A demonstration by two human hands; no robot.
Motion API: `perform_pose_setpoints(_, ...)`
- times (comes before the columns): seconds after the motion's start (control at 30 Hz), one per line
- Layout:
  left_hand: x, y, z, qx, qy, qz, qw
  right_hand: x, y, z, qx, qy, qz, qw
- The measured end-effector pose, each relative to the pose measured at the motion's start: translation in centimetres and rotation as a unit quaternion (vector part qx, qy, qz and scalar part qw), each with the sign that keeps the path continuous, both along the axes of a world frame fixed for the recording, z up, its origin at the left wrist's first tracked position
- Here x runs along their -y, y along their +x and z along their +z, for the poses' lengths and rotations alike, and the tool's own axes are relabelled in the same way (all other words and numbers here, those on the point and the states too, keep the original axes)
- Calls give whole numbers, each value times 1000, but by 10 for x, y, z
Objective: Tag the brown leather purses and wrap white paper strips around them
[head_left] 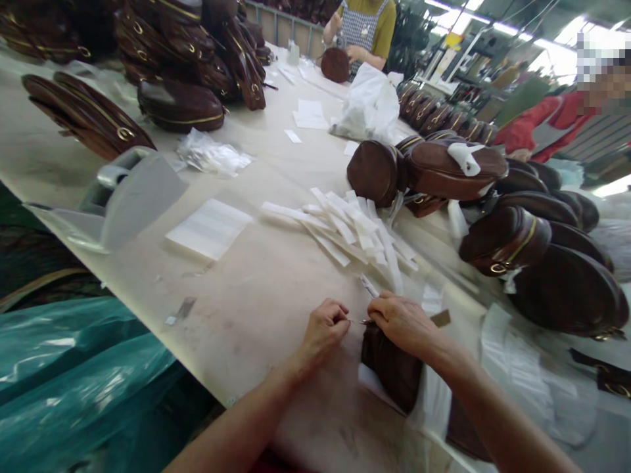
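A dark brown leather bag (394,368) lies at the table's near edge, partly wrapped in white material. My right hand (401,322) is closed over the bag's upper end, its arm hiding part of the bag. From that hand sticks out a slim silvery tool (367,286), whose kind I cannot make out. A small metal piece (365,322) shows by the right fingertips, at the bag's end. Just left of it, my left hand (325,328) is closed in a pinch; a tiny thing at its fingertips is too small to name.
White paper strips (355,226) lie beyond my hands, with a paper stack (210,228) and a tape dispenser (128,197) to the left. Brown bags (453,167) crowd the right; more bags (180,105) are piled back left. A co-worker (367,33) handles a round bag (335,64).
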State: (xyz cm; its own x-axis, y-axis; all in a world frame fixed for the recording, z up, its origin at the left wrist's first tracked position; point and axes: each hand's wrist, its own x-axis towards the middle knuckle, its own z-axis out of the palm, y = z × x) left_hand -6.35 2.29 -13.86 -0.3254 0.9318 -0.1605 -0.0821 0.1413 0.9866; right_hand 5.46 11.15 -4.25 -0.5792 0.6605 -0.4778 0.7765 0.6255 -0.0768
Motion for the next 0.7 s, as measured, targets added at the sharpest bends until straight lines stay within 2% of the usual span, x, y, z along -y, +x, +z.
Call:
perform_pose_setpoints(0.2, -1, -9, 8, 126, -37, 49, 990, 5, -13, 3, 5, -29, 31, 999)
perform_pose_setpoints(0.4, -4, -9, 14, 184, -47, 67, 980, 6, -17, 4, 24, -19, 54, 998)
perform_pose_setpoints(0.57, -5, -9, 12, 197, -42, 55, 978, 6, -16, 1, 23, -8, 54, 998)
perform_pose_setpoints(0.7, -7, -4, 8, 195, -35, 14, 980, 4, -15, 0, 12, -14, 43, 999)
